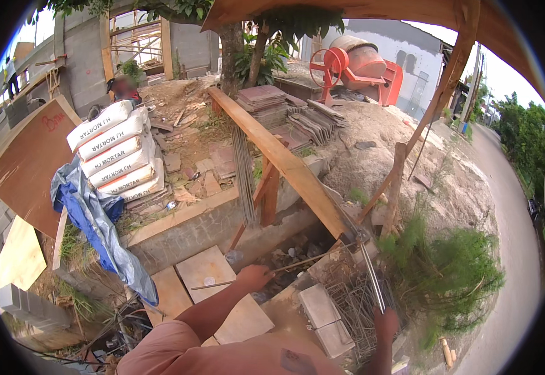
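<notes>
A thin steel rod (307, 260) runs from left of my body across to the end of a long wooden plank (279, 159). My left hand (254, 277) is closed around it near its left part. At the plank's near end, the rod meets a small dark metal fitting (347, 238); its details are too small to make out. From there a shiny metal bar (371, 272) slopes down toward me. My right hand (386, 324) grips the lower end of that bar. Bent steel rods (357, 306) lie in a tangled pile just left of my right hand.
Pale blocks (327, 322) and flat boards (207, 269) lie near me. A trench (291, 250) with rubble runs under the plank. Stacked white sacks (113, 147) and a blue-grey tarp (100, 219) stand left; an orange concrete mixer (363, 69) stands behind. A person (124, 90) is beyond the sacks.
</notes>
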Motion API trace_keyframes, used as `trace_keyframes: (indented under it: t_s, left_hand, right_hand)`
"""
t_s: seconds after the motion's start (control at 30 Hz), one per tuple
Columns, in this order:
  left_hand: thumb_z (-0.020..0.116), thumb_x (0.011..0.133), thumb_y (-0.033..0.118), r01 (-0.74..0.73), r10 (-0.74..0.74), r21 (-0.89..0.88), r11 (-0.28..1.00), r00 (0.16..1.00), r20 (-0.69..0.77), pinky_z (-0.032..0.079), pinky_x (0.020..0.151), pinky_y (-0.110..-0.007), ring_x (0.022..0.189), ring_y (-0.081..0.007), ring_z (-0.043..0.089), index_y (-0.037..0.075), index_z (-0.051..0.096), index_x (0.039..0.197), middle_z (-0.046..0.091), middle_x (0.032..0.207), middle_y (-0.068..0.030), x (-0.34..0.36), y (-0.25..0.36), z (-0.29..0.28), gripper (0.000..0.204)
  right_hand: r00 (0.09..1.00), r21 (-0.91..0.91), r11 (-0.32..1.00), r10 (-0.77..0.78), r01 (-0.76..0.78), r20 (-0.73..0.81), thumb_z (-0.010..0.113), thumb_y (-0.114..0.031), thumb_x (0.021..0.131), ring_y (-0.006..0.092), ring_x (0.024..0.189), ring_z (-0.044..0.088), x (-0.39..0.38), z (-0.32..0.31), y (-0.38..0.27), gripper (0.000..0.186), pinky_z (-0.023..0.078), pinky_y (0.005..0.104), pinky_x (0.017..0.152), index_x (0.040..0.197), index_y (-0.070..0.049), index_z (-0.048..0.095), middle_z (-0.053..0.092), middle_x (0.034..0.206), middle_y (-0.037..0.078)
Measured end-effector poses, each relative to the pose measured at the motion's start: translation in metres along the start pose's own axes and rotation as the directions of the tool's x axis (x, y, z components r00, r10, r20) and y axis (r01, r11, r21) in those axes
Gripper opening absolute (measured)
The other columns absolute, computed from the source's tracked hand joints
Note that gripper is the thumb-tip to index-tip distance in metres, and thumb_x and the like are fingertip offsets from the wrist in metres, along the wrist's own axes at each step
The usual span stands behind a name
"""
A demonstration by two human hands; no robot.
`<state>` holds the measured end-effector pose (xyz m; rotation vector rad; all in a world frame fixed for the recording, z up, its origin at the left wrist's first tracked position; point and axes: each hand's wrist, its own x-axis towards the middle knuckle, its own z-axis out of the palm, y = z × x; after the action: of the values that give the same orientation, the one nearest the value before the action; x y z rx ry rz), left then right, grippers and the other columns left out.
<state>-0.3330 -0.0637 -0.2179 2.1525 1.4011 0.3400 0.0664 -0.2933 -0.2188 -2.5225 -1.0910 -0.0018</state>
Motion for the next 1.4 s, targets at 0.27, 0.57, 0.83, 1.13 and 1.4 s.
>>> trace_keyframes:
  t_s: [0.27,0.57,0.83,1.13,1.4]
  left_hand:
    - [0.064,0.086,0.034,0.019,-0.059,-0.099,0.995,0.909,-0.412,0.044,0.057,-0.041,0.057,-0.0309,0.057,0.000,0.063,0.076,0.056,0.062,-0.0198,-0.043,0.043,-0.048,0.035]
    - [0.061,0.091,0.031,0.043,-0.264,-0.455,0.889,0.861,-0.434,0.028,0.047,-0.025,0.052,-0.0053,0.039,0.003,0.057,0.065,0.048,0.057,0.0032,-0.096,0.076,-0.070,0.039]
    - [0.060,0.091,0.031,0.026,-0.145,-0.202,0.979,0.788,-0.599,0.035,0.048,-0.032,0.051,-0.0110,0.044,0.000,0.056,0.064,0.048,0.053,-0.0038,-0.134,0.062,-0.003,0.041]
    - [0.059,0.090,0.037,0.240,-0.231,-0.051,0.969,0.821,-0.523,0.041,0.052,-0.039,0.052,-0.0245,0.056,0.000,0.059,0.066,0.054,0.055,-0.0139,-0.136,0.051,0.016,0.044]
    - [0.061,0.088,0.040,0.339,-0.268,0.145,0.930,0.891,-0.366,0.042,0.055,-0.046,0.057,-0.0386,0.056,0.000,0.060,0.067,0.056,0.060,-0.0211,-0.076,0.042,0.012,0.045]
  right_hand:
    - [0.970,0.406,0.913,0.077,0.024,-0.230,0.069,-0.032,0.085,0.0270,0.053,0.049,0.069,-0.028,0.015,0.037,0.040,0.0411,0.055,0.075,0.001,0.058,0.052,0.059,0.013]
    - [0.858,0.459,0.773,-0.205,0.437,-0.471,0.066,-0.038,0.085,0.0228,0.059,0.053,0.200,-0.084,-0.015,0.042,0.042,0.0398,0.059,0.096,0.003,0.062,0.055,0.067,0.014]
    - [0.906,0.483,0.790,-0.422,0.378,-0.019,0.070,-0.037,0.081,0.0222,0.058,0.055,0.206,-0.090,0.028,0.041,0.042,0.0388,0.057,0.092,0.003,0.064,0.058,0.065,0.013]
    - [0.935,0.515,0.823,-0.339,0.239,0.108,0.073,-0.035,0.079,0.0276,0.062,0.060,0.193,-0.015,0.065,0.040,0.046,0.0402,0.061,0.094,0.002,0.066,0.062,0.069,0.016]
    - [0.976,0.480,0.870,-0.189,0.115,0.109,0.074,-0.033,0.076,0.0299,0.058,0.055,0.156,0.011,0.080,0.036,0.044,0.0406,0.058,0.083,0.000,0.062,0.059,0.066,0.018]
